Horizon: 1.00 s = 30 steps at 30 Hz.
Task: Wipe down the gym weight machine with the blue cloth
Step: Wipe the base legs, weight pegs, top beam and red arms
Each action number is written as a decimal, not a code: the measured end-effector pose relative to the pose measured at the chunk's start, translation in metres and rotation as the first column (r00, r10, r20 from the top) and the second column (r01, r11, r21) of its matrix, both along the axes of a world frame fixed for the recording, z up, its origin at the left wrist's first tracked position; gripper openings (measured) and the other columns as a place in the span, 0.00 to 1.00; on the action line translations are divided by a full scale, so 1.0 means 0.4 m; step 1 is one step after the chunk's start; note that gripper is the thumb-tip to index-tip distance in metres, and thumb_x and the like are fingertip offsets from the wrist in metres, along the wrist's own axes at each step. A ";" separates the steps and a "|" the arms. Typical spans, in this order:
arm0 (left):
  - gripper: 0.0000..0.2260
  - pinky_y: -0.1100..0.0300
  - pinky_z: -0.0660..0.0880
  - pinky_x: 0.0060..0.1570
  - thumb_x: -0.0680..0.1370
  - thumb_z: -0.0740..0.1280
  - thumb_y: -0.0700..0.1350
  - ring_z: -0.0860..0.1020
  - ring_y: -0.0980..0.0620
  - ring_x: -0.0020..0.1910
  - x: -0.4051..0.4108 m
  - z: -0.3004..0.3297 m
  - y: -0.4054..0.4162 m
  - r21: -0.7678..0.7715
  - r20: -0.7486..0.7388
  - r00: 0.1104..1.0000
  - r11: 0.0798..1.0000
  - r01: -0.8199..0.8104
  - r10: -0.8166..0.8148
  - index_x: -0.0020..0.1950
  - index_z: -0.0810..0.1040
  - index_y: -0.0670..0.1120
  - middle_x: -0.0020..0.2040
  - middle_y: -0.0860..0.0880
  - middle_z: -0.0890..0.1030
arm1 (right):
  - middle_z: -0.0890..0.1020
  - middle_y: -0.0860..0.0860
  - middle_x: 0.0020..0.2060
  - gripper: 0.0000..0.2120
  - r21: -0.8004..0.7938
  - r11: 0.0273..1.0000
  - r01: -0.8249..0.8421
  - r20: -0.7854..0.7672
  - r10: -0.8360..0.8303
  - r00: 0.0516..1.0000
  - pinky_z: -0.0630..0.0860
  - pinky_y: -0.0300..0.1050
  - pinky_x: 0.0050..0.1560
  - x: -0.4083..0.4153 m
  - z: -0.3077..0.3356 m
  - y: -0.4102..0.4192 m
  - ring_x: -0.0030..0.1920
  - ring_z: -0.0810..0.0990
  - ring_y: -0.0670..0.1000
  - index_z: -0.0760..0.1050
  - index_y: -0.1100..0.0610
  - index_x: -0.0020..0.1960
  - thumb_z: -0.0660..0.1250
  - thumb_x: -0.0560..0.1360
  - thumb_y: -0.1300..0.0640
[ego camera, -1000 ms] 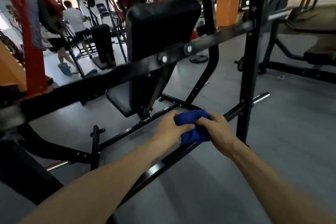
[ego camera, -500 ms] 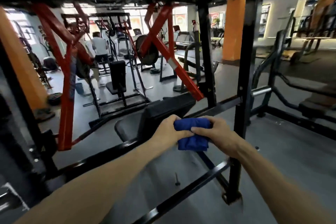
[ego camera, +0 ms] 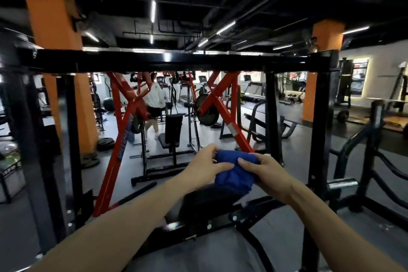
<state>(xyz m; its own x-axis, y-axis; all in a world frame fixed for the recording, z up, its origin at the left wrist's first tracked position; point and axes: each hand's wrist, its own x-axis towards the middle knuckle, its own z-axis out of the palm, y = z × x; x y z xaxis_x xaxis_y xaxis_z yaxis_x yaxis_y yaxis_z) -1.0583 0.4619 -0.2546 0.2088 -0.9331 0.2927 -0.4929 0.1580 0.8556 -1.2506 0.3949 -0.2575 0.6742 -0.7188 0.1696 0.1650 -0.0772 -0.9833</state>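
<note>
— Two hands on it: the left hand (ego camera: pixel 204 166) and the right hand (ego camera: pixel 266 172) both pinched the bunched blue cloth (ego camera: pixel 235 174), held in the air between them.

— Any wiping showing?

— None that I could judge; the cloth touched no part of the machine; its black top bar (ego camera: pixel 167 63) sat well above the hands, the seat pad (ego camera: pixel 207 202) just below them; both forearms reached forward, fingers curled on the cloth.

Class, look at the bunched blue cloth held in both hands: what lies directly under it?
Under the blue cloth, gripped by the left hand and right hand, a black padded seat shows. The cloth and the hands hide the pad's far edge.
</note>
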 end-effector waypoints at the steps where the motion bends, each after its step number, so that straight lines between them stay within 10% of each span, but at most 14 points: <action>1: 0.16 0.44 0.81 0.55 0.74 0.78 0.46 0.83 0.48 0.54 -0.009 0.022 -0.013 -0.018 0.009 1.000 1.000 0.005 -0.005 0.55 0.75 0.50 0.55 0.46 0.83 | 0.84 0.62 0.55 0.15 0.019 1.000 -0.005 0.036 0.004 0.999 0.81 0.51 0.55 -0.009 0.015 -0.008 0.56 0.83 0.60 0.76 0.65 0.63 0.67 0.79 0.60; 12: 0.12 0.61 0.79 0.45 0.77 0.74 0.48 0.81 0.52 0.47 -0.202 0.171 -0.272 -0.168 0.131 0.990 0.983 0.073 -0.051 0.57 0.77 0.46 0.49 0.49 0.82 | 0.82 0.64 0.59 0.20 0.232 0.970 0.071 0.238 -0.127 0.963 0.79 0.54 0.61 -0.160 0.129 -0.205 0.60 0.81 0.62 0.75 0.65 0.66 0.70 0.75 0.62; 19: 0.12 0.65 0.71 0.42 0.78 0.71 0.56 0.76 0.57 0.44 -0.298 0.206 -0.587 -0.262 0.369 0.929 0.958 0.117 -0.012 0.54 0.76 0.49 0.48 0.53 0.78 | 0.83 0.63 0.57 0.19 0.353 0.908 0.226 0.237 -0.320 0.917 0.83 0.52 0.47 -0.252 0.181 -0.461 0.55 0.84 0.60 0.76 0.63 0.65 0.70 0.75 0.59; 22: 0.17 0.59 0.71 0.54 0.80 0.66 0.60 0.73 0.52 0.55 -0.308 0.252 -0.742 -0.329 0.593 0.800 0.934 0.137 0.092 0.57 0.77 0.47 0.54 0.51 0.75 | 0.84 0.63 0.55 0.18 0.343 0.857 0.385 0.137 -0.451 0.882 0.81 0.53 0.50 -0.285 0.231 -0.601 0.53 0.84 0.60 0.76 0.63 0.64 0.70 0.76 0.60; 25: 0.23 0.53 0.69 0.66 0.81 0.61 0.62 0.70 0.48 0.66 -0.303 0.332 -0.897 -0.421 0.827 0.478 0.890 0.177 0.296 0.65 0.76 0.45 0.64 0.48 0.75 | 0.84 0.63 0.53 0.19 0.317 0.761 0.565 -0.011 -0.593 0.805 0.81 0.50 0.39 -0.311 0.301 -0.746 0.45 0.84 0.58 0.74 0.65 0.65 0.71 0.75 0.62; 30: 0.34 0.49 0.54 0.79 0.82 0.58 0.62 0.52 0.45 0.82 -0.305 0.448 -1.128 -0.498 0.866 0.160 0.848 0.183 0.474 0.79 0.61 0.40 0.81 0.42 0.60 | 0.81 0.61 0.50 0.20 0.220 0.682 0.697 0.058 -0.723 0.689 0.78 0.51 0.39 -0.347 0.437 -0.933 0.44 0.81 0.57 0.72 0.64 0.65 0.71 0.75 0.66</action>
<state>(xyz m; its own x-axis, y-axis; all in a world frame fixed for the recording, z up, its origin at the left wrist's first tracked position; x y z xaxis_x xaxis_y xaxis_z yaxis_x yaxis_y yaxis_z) -1.1802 0.0106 -0.0754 -0.4213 -0.6225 0.6596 -0.8798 0.1040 -0.4638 -1.3893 0.0216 -0.0828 -0.0707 -0.9964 0.0459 0.2552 -0.0626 -0.9649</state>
